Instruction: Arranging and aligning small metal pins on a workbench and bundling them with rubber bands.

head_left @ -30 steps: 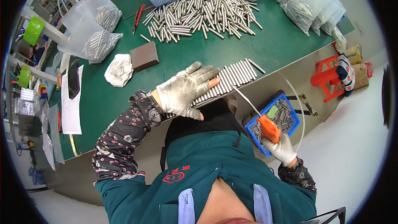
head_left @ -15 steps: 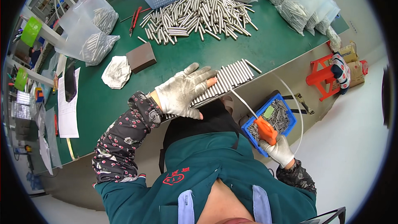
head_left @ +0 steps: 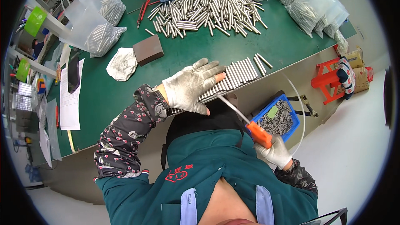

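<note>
The gloved left hand [head_left: 192,86] lies flat with its fingers spread, pressing on a row of metal rods [head_left: 233,76] at the near edge of the green bench. The right hand [head_left: 275,152] is closed around an orange-handled air gun [head_left: 249,124], nozzle aimed at the row. I judge that blowing the rods clean is the step in hand. The next move needs the row kept from rolling. A blue bin of small pins [head_left: 278,118] sits below, beside the right hand.

A dark green table [head_left: 125,96] is observed. Silver-grey metal rods [head_left: 233,75] are laid in a row at its near edge beneath a soiled white-grey left glove [head_left: 189,88]. An orange-handled tool [head_left: 258,134] is gripped in a white right glove [head_left: 276,153]. A blue tray [head_left: 294,116], a brown block [head_left: 148,50] and a dark, pink-flowered sleeve [head_left: 127,131] are noted.
</note>
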A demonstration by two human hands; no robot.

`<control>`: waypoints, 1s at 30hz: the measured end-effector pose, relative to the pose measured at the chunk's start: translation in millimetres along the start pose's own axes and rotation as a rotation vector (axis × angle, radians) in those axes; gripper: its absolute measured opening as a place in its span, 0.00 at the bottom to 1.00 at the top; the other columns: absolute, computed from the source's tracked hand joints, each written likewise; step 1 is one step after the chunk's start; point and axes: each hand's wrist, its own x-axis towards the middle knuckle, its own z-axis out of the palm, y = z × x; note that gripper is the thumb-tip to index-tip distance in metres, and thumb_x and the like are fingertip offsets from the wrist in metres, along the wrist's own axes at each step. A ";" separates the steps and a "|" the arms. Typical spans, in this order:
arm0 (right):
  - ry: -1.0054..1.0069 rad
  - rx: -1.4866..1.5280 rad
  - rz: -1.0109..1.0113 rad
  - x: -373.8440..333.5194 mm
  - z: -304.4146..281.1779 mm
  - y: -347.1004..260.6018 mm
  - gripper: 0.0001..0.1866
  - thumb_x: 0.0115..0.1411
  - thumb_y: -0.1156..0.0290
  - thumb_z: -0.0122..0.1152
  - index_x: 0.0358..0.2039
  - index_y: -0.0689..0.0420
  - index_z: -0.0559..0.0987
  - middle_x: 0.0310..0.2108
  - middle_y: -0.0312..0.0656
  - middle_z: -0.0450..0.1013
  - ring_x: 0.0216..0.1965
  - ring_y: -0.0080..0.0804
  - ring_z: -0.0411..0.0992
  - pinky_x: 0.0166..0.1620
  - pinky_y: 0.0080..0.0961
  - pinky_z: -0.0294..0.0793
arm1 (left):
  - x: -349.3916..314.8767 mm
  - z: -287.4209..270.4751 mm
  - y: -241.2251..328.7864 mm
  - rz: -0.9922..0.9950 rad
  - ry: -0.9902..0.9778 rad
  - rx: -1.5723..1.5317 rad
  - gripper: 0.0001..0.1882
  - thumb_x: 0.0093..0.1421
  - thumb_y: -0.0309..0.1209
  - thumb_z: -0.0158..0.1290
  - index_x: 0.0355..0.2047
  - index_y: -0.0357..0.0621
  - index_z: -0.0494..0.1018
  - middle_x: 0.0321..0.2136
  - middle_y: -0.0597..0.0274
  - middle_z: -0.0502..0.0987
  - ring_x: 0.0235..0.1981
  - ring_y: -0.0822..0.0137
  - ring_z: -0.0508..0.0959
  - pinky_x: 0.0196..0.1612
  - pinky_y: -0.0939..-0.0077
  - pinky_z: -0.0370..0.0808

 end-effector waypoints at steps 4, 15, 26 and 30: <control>-0.035 -0.017 -0.020 1.6 0.3 -1.0 0.20 0.50 0.66 0.65 0.43 0.60 0.77 0.21 0.45 0.74 0.24 0.33 0.76 0.33 0.27 0.74 | 0.6 1.1 -1.2 0.017 0.027 -0.001 0.58 0.45 0.68 0.50 0.65 0.38 0.47 0.62 0.41 0.54 0.64 0.42 0.54 0.66 0.49 0.49; -0.081 -0.019 -0.040 10.1 -3.2 -10.9 0.15 0.51 0.69 0.65 0.39 0.60 0.77 0.25 0.43 0.74 0.27 0.29 0.72 0.35 0.25 0.72 | -25.8 -30.7 3.1 -0.071 0.122 0.034 0.55 0.50 0.71 0.44 0.65 0.41 0.49 0.63 0.40 0.52 0.65 0.42 0.52 0.65 0.49 0.47; -0.116 -0.061 -0.119 16.1 7.4 -13.4 0.16 0.51 0.67 0.63 0.40 0.60 0.77 0.23 0.45 0.75 0.25 0.34 0.75 0.35 0.28 0.74 | -70.8 -11.8 18.9 -0.170 0.038 0.034 0.51 0.48 0.60 0.54 0.61 0.33 0.54 0.62 0.44 0.56 0.65 0.48 0.55 0.66 0.51 0.49; -0.128 -0.071 -0.185 16.6 11.7 -9.2 0.15 0.51 0.67 0.63 0.39 0.59 0.78 0.24 0.46 0.75 0.25 0.37 0.75 0.34 0.29 0.73 | -71.0 -9.4 19.0 -0.150 0.072 0.044 0.49 0.50 0.60 0.52 0.60 0.32 0.55 0.62 0.43 0.56 0.64 0.48 0.56 0.66 0.51 0.50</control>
